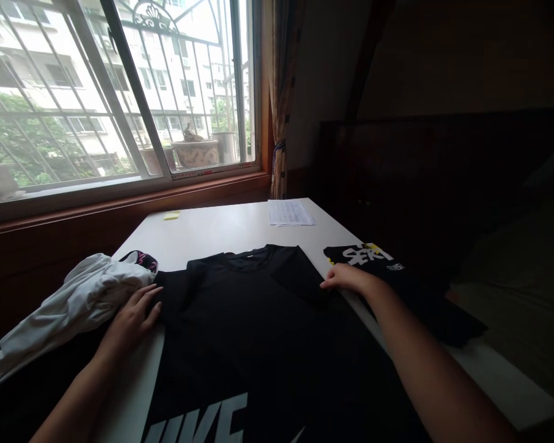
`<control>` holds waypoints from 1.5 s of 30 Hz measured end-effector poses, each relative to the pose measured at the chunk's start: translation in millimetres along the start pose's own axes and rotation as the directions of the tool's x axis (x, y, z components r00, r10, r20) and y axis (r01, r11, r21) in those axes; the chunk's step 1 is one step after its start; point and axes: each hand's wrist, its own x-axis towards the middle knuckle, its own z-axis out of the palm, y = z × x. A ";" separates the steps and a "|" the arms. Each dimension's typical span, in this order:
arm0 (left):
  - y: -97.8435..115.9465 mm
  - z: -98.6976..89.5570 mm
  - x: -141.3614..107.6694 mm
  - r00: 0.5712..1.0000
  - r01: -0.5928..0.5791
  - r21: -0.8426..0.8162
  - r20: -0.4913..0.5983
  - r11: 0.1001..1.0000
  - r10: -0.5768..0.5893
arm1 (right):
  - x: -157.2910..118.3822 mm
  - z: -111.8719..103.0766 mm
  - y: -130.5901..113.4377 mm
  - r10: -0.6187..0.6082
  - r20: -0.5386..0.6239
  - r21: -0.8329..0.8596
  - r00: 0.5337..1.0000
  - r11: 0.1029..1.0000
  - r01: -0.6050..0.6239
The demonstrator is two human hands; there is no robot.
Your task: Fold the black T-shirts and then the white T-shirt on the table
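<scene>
A black T-shirt (258, 326) with large pale lettering lies spread on the white table (212, 224), its neckline toward the window. My left hand (136, 312) rests at the edge of the sleeve on the left, fingers apart and holding nothing. On the right, the fingers of my right hand (346, 278) are pinched together on the edge of the other sleeve. Beside my left hand is a bunched white garment (92, 292). Just beyond my right hand lies another dark garment (397, 289) with white and yellow print.
Printed papers (290, 212) lie at the table's far edge, and a yellow slip (171, 216) sits at the far left. Behind the table are a barred window (184, 80) and a tied curtain (281, 111). Dark furniture (397, 172) stands at the right.
</scene>
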 end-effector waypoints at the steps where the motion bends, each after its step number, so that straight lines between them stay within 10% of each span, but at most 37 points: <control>1: 1.1 2.1 1.5 1.000 0.011 0.000 -0.001 1.000 -0.011 | 0.6 -1.4 -3.5 0.019 -0.008 -0.040 1.000 0.999 -0.019; 6: 5.3 9.2 6.4 0.997 0.051 -0.056 -0.055 0.997 -0.054 | -5.7 -1.9 -36.2 0.073 -0.176 -0.305 0.982 0.944 -0.124; 10: 12.9 -4.7 5.8 0.992 0.048 -0.098 -0.110 0.994 -0.059 | -15.0 19.8 -88.8 -0.210 -0.288 -0.389 0.934 0.917 0.086; 16: 45.5 -28.2 8.8 0.959 -0.023 -0.124 -0.284 0.992 -0.013 | -13.4 77.2 -167.1 -0.705 -0.146 -0.303 0.694 0.700 0.647; 24: 71.3 -37.5 7.1 0.897 0.027 -0.294 -0.415 0.955 -0.153 | 19.9 123.0 -235.4 -0.834 -0.243 -0.145 0.496 0.536 0.832; 33: 44.5 -21.1 5.5 0.939 0.113 -0.201 -0.299 0.973 -0.171 | 42.7 167.4 -287.7 -0.852 -0.132 -0.221 0.507 0.524 0.823; 45: 26.2 -12.4 1.1 0.945 0.199 -0.065 -0.251 0.978 -0.209 | 30.7 165.8 -257.6 -0.793 -0.042 -0.266 0.607 0.595 0.759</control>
